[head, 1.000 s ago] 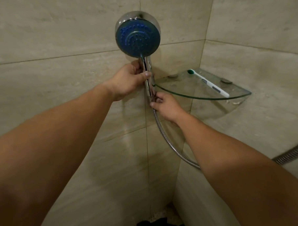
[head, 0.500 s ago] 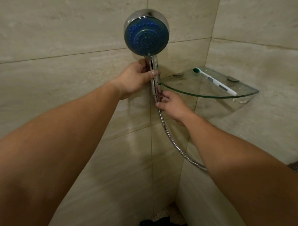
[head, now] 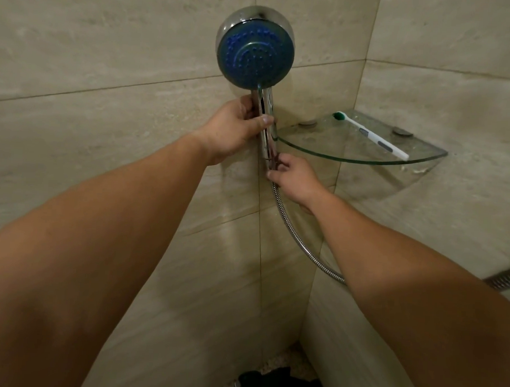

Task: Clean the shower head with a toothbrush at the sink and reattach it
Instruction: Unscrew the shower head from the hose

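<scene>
Nearest, two bare forearms reach up toward the tiled corner of the shower. Low between them a dark object (head: 277, 381) lies on the floor, too dim to identify. Further out, the right hand (head: 292, 177) pinches the joint where the metal hose (head: 293, 233) meets the handle, fingers curled on the nut, likely to turn it. Just above, the left hand (head: 236, 128) wraps round the chrome handle of the shower head (head: 255, 51), thumb across the front, probably bracing it against the twist. Its blue face tilts outward, up against the wall tile. To the right, a glass corner shelf (head: 366, 161) carries the toothbrush (head: 373, 137), green bristles toward the corner, within easy reach. Whether the head is coming off or going back on cannot be told from this view.
</scene>
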### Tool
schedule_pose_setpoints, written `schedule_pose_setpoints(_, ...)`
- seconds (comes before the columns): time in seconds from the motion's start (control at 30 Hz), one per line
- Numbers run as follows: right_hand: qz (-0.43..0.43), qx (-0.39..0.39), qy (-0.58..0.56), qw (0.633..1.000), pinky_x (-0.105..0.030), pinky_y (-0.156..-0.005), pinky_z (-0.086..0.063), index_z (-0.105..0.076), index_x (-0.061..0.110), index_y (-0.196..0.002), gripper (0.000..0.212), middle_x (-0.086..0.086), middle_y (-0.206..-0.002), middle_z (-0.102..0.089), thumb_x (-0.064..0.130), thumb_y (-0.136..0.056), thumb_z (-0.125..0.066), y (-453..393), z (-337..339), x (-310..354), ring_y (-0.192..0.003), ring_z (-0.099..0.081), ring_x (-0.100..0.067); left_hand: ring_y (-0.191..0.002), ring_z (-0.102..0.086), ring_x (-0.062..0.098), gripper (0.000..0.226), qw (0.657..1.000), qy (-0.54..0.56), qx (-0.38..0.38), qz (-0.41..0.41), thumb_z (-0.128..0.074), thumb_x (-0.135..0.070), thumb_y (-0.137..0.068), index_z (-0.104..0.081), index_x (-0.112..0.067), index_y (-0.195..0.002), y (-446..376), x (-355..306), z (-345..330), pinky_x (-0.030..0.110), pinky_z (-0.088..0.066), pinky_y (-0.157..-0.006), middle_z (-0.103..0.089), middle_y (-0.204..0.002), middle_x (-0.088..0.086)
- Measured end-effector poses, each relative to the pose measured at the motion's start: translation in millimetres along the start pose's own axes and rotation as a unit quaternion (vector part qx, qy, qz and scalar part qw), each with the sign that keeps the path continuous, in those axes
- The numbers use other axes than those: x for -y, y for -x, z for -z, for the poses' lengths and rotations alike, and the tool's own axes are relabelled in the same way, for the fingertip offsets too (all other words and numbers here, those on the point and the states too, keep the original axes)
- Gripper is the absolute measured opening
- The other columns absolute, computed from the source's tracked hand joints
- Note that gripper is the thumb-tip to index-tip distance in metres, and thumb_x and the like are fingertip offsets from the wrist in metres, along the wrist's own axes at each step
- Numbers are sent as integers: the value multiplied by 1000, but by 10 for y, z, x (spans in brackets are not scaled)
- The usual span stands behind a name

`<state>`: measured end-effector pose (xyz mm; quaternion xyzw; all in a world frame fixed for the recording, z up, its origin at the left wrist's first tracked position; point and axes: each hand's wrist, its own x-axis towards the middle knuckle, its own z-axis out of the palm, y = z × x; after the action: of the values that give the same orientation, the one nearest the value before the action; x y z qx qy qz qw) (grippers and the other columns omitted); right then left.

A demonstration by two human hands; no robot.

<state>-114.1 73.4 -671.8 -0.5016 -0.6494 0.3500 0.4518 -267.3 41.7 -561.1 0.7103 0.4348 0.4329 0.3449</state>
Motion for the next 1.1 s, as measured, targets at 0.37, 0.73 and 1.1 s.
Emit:
schedule_pose_setpoints(0.37, -3, -26, 20, 999, -43, -76, -52, -63, 24, -87, 12, -21, -84, -69, 24, -76, -68, -38, -16, -10, -71, -58, -22, -113, -69, 14, 30, 1000, -30, -6, -3, -63, -13, -102, -59, -8, -132, -7, 17, 2, 27, -56, -98, -72, -120, 5)
schedule_pose_setpoints(0.73, -2, -74, 38, 997, -25, -61, -40, -64, 17, -90, 13, 9, -61, -53, 7, -85, -71, -34, 10, 39, -58, -48, -7, -120, -67, 12, 38, 999, -38, -2, -6, -64, -12, -101, -57, -4, -138, -19, 55, 38, 31, -52, -108, -71, -127, 4)
schedule_pose_setpoints(1.1, 11, -77, 44, 996, -23, -61, -40, -68, 16, -97, 12, 11, -67, -54, 9, -87, -70, -30, -21, 49, -63, -49, -7, -120, -68, 10, 37, 1000, -25, 9, -4, -61, -8, -102, -57, -4, -138, -18, 55, 51, 25, -53, -104, -71, -127, 4)
